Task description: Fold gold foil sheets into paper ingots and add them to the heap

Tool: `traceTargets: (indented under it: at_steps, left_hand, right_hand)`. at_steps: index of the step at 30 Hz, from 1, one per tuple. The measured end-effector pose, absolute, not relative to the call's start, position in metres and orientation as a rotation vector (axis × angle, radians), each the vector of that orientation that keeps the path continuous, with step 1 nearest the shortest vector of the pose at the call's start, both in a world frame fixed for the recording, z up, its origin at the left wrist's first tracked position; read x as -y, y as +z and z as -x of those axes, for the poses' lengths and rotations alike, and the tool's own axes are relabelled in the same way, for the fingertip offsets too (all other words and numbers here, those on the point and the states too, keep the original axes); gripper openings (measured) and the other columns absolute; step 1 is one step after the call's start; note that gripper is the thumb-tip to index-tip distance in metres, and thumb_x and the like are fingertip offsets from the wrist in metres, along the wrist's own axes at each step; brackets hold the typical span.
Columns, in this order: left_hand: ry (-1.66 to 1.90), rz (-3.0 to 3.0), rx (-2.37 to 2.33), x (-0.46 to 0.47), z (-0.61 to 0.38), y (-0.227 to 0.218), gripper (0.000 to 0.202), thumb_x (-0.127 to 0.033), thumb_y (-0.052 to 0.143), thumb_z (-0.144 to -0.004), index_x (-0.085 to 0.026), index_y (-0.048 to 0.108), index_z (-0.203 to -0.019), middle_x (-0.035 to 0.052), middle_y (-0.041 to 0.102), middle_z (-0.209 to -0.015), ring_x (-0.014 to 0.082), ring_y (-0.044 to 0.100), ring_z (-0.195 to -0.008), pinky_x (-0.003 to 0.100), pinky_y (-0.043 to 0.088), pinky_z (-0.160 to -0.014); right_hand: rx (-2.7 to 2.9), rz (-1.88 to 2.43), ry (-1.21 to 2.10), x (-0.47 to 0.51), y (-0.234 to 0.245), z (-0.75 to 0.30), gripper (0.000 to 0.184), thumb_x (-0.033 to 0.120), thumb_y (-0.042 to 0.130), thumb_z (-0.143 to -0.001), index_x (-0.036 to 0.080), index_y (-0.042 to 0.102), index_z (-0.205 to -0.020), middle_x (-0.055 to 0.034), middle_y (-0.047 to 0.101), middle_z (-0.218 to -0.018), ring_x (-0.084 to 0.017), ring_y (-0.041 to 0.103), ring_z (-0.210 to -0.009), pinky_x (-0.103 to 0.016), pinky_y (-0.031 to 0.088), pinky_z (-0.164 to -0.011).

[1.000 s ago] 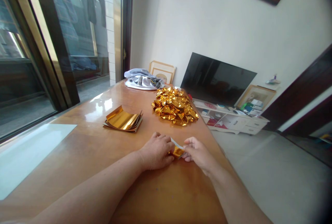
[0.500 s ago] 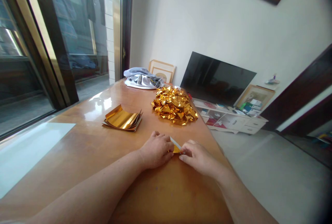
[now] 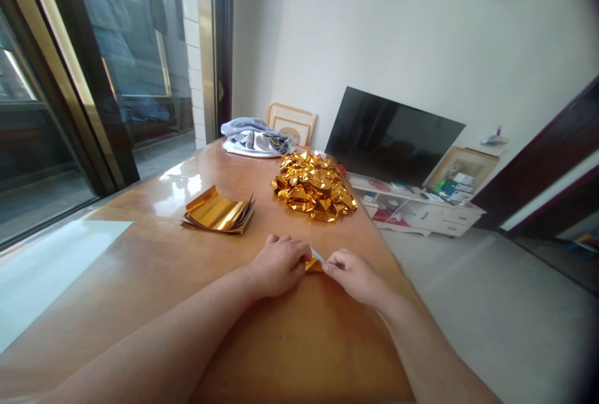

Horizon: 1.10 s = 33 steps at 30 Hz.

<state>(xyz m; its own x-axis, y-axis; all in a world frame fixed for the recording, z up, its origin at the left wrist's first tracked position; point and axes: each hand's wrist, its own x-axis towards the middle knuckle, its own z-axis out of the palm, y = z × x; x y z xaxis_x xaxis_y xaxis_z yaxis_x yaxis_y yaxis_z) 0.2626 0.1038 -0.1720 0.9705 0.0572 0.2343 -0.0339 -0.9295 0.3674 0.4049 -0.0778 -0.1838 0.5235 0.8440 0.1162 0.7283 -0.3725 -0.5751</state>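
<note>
A small piece of gold foil paper (image 3: 314,264), with a whitish underside showing along one edge, lies low on the wooden table between my hands. My left hand (image 3: 281,265) is closed on its left side, fingers curled and partly hiding it. My right hand (image 3: 352,274) pinches its right corner between thumb and forefinger. Ahead and to the left sits a stack of gold foil sheets (image 3: 218,210), the top one curling up. Beyond my hands is a heap of folded gold foil pieces (image 3: 316,185).
The glossy wooden table (image 3: 187,304) has its right edge near my right forearm. A pale sheet (image 3: 60,273) lies at the left. Folded cloth (image 3: 253,138) rests at the far end. Behind stand a television (image 3: 393,135) and a white cabinet (image 3: 430,216).
My right thumb and fingers have closed into a tighter pinch on the foil paper's corner, and more folded gold shows. The view has shifted slightly; the stack and heap stay put.
</note>
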Motion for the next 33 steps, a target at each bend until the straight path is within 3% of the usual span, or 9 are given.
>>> traceTargets:
  at_steps: [7,17,33]
  left_hand:
    - [0.314,-2.655,-0.109,-0.1067,-0.2661,-0.1752,0.031,-0.012,0.052,-0.080,-0.027,0.057,-0.107,-0.0022,0.071,-0.092,0.0210,0.061,-0.094,0.035,0.035,-0.086]
    - [0.265,-2.635,-0.144,-0.1074,-0.2657,-0.1709,0.022,-0.020,0.054,-0.082,-0.027,0.059,-0.103,-0.0008,0.072,-0.093,0.0218,0.061,-0.096,0.036,0.036,-0.087]
    - [0.278,-2.649,-0.085,-0.1082,-0.2667,-0.1742,0.020,-0.014,0.053,-0.076,-0.027,0.059,-0.091,-0.0041,0.070,-0.087,0.0202,0.058,-0.089,0.035,0.033,-0.083]
  right_hand:
    - [1.160,2.248,0.267,0.0744,-0.1933,-0.4051,0.026,0.037,0.059,-0.087,0.021,0.057,-0.067,0.0008,0.060,-0.070,-0.015,0.052,-0.066,-0.025,0.033,-0.059]
    - [1.158,2.257,0.243,0.0759,-0.1950,-0.4031,0.024,0.036,0.060,-0.086,0.021,0.057,-0.068,0.0005,0.061,-0.072,-0.014,0.052,-0.067,-0.024,0.033,-0.059]
    - [1.130,2.343,0.168,0.0707,-0.1942,-0.3983,0.021,0.031,0.062,-0.082,0.021,0.057,-0.064,-0.0006,0.062,-0.070,-0.014,0.050,-0.064,-0.025,0.027,-0.056]
